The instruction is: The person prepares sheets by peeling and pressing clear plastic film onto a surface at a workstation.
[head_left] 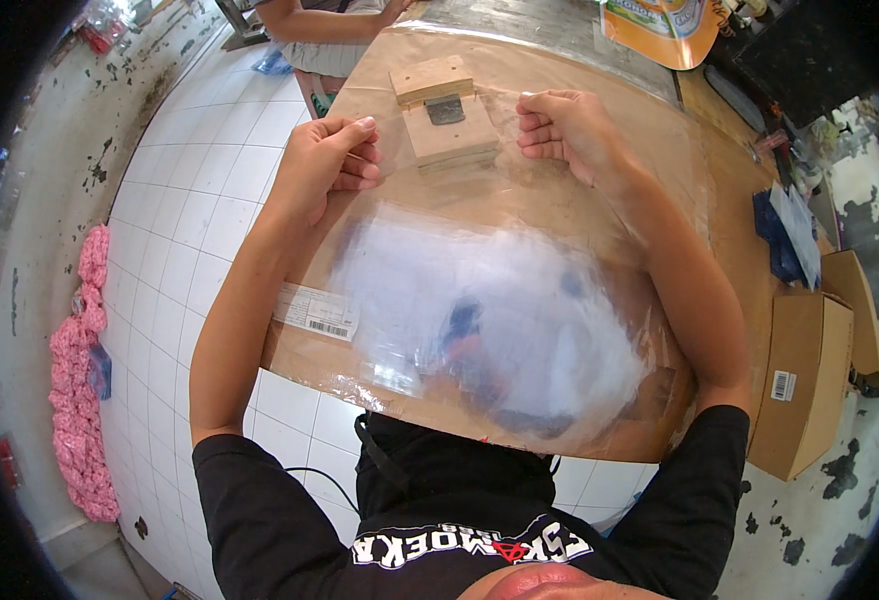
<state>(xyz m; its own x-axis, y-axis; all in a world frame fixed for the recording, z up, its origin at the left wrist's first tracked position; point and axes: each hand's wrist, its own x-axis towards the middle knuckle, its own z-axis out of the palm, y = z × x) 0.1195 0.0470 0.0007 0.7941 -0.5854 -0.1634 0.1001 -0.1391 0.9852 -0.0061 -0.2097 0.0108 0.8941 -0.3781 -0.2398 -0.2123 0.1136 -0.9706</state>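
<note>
A light wooden block jig [450,138] sits on the brown-covered table, with a raised strip at its far side and a small dark plate [446,110] in its middle. My left hand [335,165] hovers to the left of the jig, fingers curled and thumb pressed against them. On the other side, my right hand [572,132] is closed in a similar pinch. Anything between the fingertips is too thin or clear to make out. Nearer to me, a cloudy whitish patch of plastic film [500,310] covers the tabletop.
A paper label [315,312] is stuck at the table's left edge. Cardboard boxes [800,390] and dark blue packets [788,238] are at the right. An orange printed sheet [665,30] lies far right. Another person [325,25] sits beyond the table. Pink bundles [82,400] line the left wall.
</note>
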